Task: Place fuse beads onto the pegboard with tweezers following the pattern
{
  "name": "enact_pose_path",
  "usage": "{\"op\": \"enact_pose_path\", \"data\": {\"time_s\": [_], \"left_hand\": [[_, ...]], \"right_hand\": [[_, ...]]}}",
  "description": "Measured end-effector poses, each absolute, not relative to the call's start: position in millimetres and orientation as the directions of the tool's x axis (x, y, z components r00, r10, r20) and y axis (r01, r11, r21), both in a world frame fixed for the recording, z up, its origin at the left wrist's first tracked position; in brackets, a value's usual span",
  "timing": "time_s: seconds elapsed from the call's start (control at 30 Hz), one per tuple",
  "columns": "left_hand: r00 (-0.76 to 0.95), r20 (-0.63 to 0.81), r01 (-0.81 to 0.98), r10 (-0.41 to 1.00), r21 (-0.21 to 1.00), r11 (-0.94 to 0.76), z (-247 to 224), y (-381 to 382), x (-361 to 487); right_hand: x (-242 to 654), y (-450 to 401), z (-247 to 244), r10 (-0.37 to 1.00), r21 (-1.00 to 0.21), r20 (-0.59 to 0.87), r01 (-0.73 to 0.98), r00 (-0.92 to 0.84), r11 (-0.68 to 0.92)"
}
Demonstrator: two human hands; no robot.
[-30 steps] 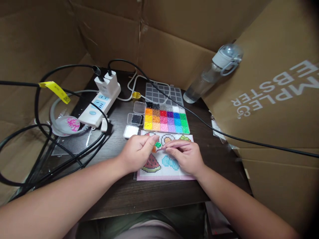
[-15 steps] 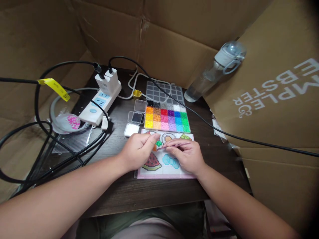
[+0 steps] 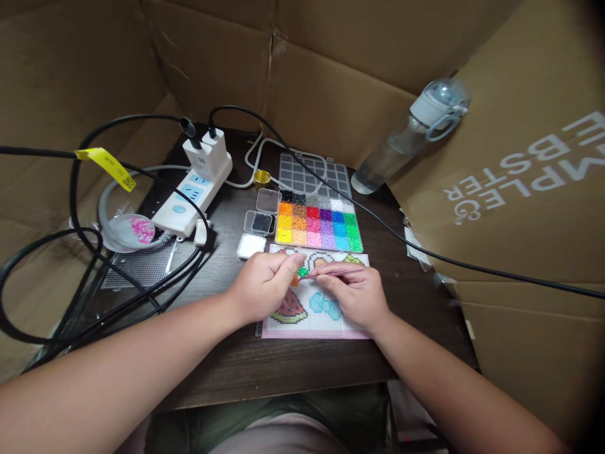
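Observation:
My left hand [image 3: 263,285] is closed, thumb on top, beside a small orange and green piece [image 3: 303,272] that looks made of beads. Its fingers seem to pinch that piece, though they hide much of it. In my right hand [image 3: 360,295] is a pair of pink tweezers [image 3: 338,273], their tips pointing left at the piece. Beneath both hands lies a pattern sheet [image 3: 309,325] with a pink lower edge, showing pixel pictures of a watermelon slice, a blue shape and others. Just behind it sits a compartment box of coloured beads [image 3: 326,228].
Small clear boxes hold black beads [image 3: 261,222] and white beads [image 3: 251,246]. A power strip [image 3: 182,208] with chargers, black cables [image 3: 78,208] and a dish of pink beads [image 3: 140,231] occupy the left. A water bottle [image 3: 397,148] stands back right, against cardboard walls [image 3: 331,82].
The tweezers have tilted flatter and their tips have risen slightly beside the orange and green piece. The whole view has shifted a little; my left hand keeps its hold.

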State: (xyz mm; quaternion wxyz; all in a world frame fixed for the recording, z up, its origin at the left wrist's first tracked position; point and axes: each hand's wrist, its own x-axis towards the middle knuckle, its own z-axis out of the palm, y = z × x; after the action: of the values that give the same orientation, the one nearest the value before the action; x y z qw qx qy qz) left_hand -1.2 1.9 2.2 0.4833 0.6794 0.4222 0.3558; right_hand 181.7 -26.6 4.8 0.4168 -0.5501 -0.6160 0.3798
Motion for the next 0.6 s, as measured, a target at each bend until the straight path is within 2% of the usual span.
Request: {"op": "enact_pose_path", "data": {"time_s": [0.37,0.6], "left_hand": [[0.392,0.104,0.213,0.914,0.956,-0.201,1.3,2.3,-1.4],[0.403,0.068,0.224,0.913,0.960,-0.171,2.4,2.3,-1.3]], "right_hand": [[181.3,-27.2,5.4,0.994,-0.912,0.102,0.396,-0.041,0.110],[182.4,-27.5,5.7,0.994,-0.927,0.098,0.358,-0.041,0.107]]}}
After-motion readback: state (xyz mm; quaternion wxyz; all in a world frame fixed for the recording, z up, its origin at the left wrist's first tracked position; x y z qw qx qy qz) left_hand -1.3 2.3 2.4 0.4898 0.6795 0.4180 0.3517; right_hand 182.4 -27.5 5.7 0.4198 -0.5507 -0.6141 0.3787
